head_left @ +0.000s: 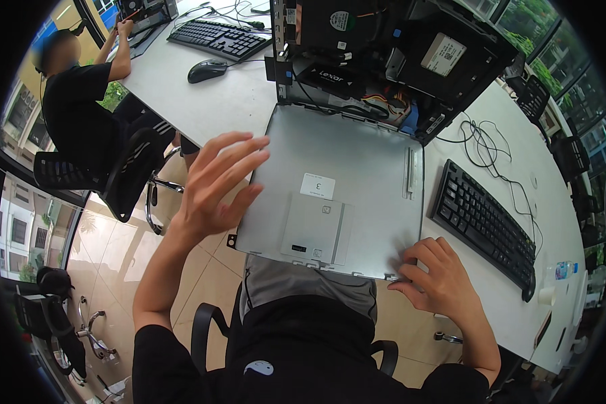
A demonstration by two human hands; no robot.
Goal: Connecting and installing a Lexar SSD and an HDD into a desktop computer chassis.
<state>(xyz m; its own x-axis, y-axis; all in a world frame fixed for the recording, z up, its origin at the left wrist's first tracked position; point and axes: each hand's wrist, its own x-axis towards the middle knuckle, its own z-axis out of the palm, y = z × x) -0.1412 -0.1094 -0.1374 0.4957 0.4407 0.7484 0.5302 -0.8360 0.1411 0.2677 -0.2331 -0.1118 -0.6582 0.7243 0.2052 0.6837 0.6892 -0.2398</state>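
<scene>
A silver metal panel (343, 148) lies flat in front of an upright black computer case (337, 37), whose interior shows a black drive (326, 81), coloured wires and a label. The panel bears a white sticker and reaches over my lap. My left hand (219, 188) is open beside the panel's left edge, fingers spread, thumb raised near the surface, holding nothing. My right hand (434, 276) is at the near right corner, fingers loosely curled and apart; I cannot tell if the fingertips touch the metal.
Black keyboards (485, 229) (219, 40), a mouse (205, 71), tangled cables (485, 148) and a bottle (565, 269) are on the white desk (168, 94). At upper left, a seated person (74, 108) works at another computer. Office chairs (47, 323) stand around.
</scene>
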